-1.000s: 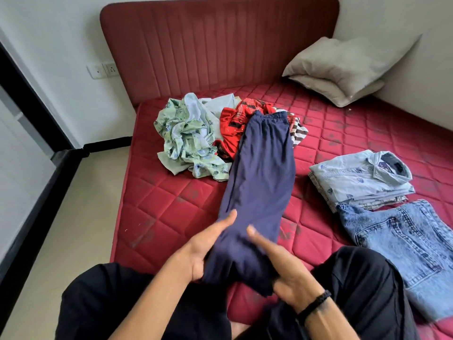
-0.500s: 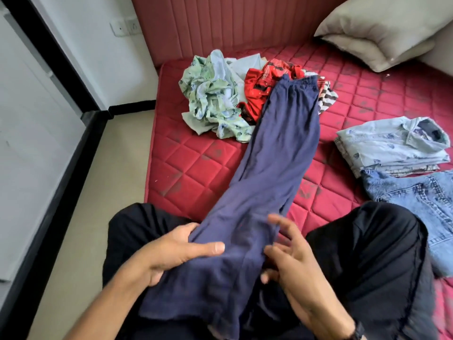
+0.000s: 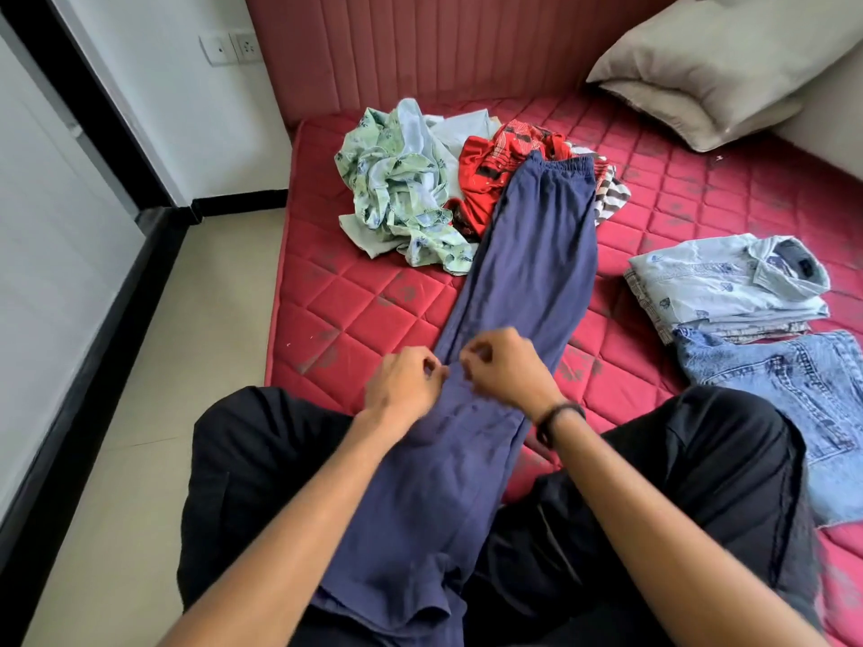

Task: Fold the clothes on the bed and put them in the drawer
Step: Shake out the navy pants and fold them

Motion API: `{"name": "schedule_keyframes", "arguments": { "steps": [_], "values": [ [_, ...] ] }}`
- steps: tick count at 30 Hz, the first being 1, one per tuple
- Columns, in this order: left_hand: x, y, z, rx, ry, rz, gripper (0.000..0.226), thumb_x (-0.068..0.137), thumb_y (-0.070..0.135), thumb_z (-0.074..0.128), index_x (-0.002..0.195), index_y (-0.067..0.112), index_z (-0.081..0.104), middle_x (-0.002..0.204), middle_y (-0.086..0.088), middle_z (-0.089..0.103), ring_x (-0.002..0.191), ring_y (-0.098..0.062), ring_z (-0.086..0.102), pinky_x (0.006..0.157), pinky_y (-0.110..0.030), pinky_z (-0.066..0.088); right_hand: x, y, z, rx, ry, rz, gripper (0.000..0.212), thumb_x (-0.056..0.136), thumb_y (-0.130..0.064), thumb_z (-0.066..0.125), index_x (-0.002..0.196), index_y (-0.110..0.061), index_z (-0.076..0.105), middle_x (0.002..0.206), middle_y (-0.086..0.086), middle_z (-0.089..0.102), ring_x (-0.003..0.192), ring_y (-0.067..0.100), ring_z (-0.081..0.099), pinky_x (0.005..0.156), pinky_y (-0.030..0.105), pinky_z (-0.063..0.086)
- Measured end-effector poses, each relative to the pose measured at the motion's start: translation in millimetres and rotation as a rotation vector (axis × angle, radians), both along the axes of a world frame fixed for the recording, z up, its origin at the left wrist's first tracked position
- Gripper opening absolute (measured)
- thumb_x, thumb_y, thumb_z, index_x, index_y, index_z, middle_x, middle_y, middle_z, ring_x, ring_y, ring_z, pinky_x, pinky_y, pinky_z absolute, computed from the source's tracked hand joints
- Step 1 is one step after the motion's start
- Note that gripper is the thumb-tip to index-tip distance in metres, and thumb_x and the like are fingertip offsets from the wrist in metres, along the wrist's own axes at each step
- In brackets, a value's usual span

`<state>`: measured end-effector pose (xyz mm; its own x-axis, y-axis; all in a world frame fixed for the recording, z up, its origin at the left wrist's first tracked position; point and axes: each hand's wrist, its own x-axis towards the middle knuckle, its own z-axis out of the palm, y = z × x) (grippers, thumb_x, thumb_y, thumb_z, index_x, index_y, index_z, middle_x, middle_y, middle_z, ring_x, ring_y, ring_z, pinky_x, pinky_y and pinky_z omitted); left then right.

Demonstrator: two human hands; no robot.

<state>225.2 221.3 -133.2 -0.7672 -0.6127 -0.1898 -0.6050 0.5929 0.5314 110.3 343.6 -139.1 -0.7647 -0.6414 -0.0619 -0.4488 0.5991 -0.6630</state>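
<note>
Head view: navy trousers point(image 3: 527, 273) laid lengthwise, waistband far, hems on lap. Left hand point(image 3: 404, 382) and right hand point(image 3: 506, 366) pinch left edge mid-length, side by side; fold likely runs toward waistband.

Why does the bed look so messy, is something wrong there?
Nothing is broken. The red quilted mattress has no sheet and shows dark smudges. A crumpled heap, green patterned shirt and red printed top, waits unfolded, and the long navy trousers lie partly over it.
</note>
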Motion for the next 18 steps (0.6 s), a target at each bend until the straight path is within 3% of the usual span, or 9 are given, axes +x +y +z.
{"name": "schedule_keyframes", "arguments": {
  "steps": [3, 6, 8, 11, 15, 18],
  "values": [
    [-32, 5, -49, 0.032, -0.047, 0.111, 0.029, 0.096, 0.045, 0.063, 0.112, 0.023, 0.069, 0.118, -0.013, 0.07, 0.115, -0.04, 0.064, 0.092, -0.044, 0.05, -61, -53, -38, 0.033, -0.009, -0.078, 0.025, 0.089, -0.016, 0.051, 0.096, -0.015, 0.075, 0.097, 0.018, 0.074, 0.097, 0.04, 0.068, 0.086, 0.042, 0.057],
    [-44, 5, -68, 0.032, -0.025, 0.185, 0.033, 0.095, 0.052, 0.062, 0.112, 0.024, 0.066, 0.119, -0.013, 0.069, 0.114, -0.04, 0.064, 0.091, -0.044, 0.049, -97, -74, -66, 0.204, 0.055, -0.01, 0.018, 0.093, -0.026, 0.058, 0.104, -0.019, 0.07, 0.116, 0.019, 0.07, 0.107, 0.043, 0.064, 0.085, 0.044, 0.053],
    [-52, 0, -73, 0.065, -0.022, 0.205, 0.033, 0.093, 0.054, 0.064, 0.11, 0.026, 0.065, 0.117, -0.011, 0.07, 0.114, -0.038, 0.064, 0.09, -0.043, 0.049, -110, -83, -78, 0.249, 0.104, 0.026, 0.013, 0.089, -0.031, 0.068, 0.09, -0.02, 0.062, 0.109, 0.019, 0.069, 0.1, 0.041, 0.065, 0.077, 0.042, 0.052],
    [-58, -10, -80, 0.126, -0.021, 0.202, 0.02, 0.089, 0.047, 0.071, 0.095, 0.029, 0.068, 0.112, -0.008, 0.073, 0.112, -0.037, 0.065, 0.089, -0.04, 0.049, -118, -97, -88, 0.202, 0.157, 0.018, 0.01, 0.082, -0.013, 0.062, 0.077, -0.014, 0.054, 0.095, 0.023, 0.069, 0.086, 0.043, 0.065, 0.068, 0.04, 0.052],
    [-53, -23, -76, 0.155, 0.134, 0.266, 0.019, 0.084, 0.047, 0.073, 0.081, 0.03, 0.066, 0.094, -0.002, 0.076, 0.101, -0.035, 0.068, 0.083, -0.037, 0.052, -121, -107, -80, 0.027, 0.176, -0.002, 0.007, 0.08, -0.008, 0.063, 0.074, -0.004, 0.065, 0.074, 0.012, 0.068, 0.077, 0.034, 0.066, 0.068, 0.044, 0.057],
    [-41, -27, -74, 0.092, 0.114, 0.253, 0.013, 0.089, 0.042, 0.071, 0.092, 0.029, 0.067, 0.104, -0.005, 0.074, 0.107, -0.035, 0.066, 0.085, -0.037, 0.049, -106, -97, -64, 0.021, 0.136, 0.145, 0.011, 0.083, -0.015, 0.072, 0.08, -0.005, 0.071, 0.077, 0.007, 0.071, 0.079, 0.025, 0.068, 0.075, 0.04, 0.057]
  ]
}}
